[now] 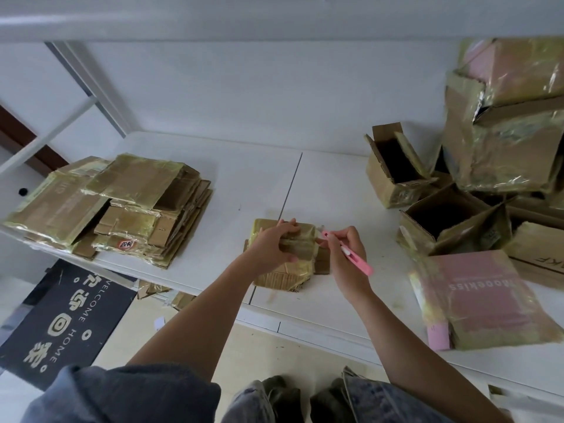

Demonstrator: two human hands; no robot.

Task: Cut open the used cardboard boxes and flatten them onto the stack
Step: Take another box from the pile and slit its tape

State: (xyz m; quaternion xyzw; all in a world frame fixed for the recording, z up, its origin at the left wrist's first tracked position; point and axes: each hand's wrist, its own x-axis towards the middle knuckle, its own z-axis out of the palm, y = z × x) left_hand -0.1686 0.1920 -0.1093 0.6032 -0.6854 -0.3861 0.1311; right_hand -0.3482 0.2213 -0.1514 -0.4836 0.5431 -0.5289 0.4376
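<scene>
- While a person stood at a white counter (329, 190), the left hand (270, 248) lay on a small tape-wrapped cardboard box (300, 251) near the counter's front edge, fingers curled over its top and thumb at its near side, grasping it
- At the box's right end, the right hand (348, 257) pinched a pink utility knife (351, 254) between thumb and fingers, its tip touching or just beside the taped edge; the blade itself was too small to make out
- To the left, a stack of flattened boxes (113, 206) rested on the counter, well apart from the box being held
- On the right, a pile of unopened and open-topped boxes (476, 166) rose against the wall, with a pink-faced box (479, 297) lying flat near the front edge
- Below the counter, a dark welcome mat (61, 319) lay on the floor, with cardboard scraps (164, 296) just beside it under the counter's edge
</scene>
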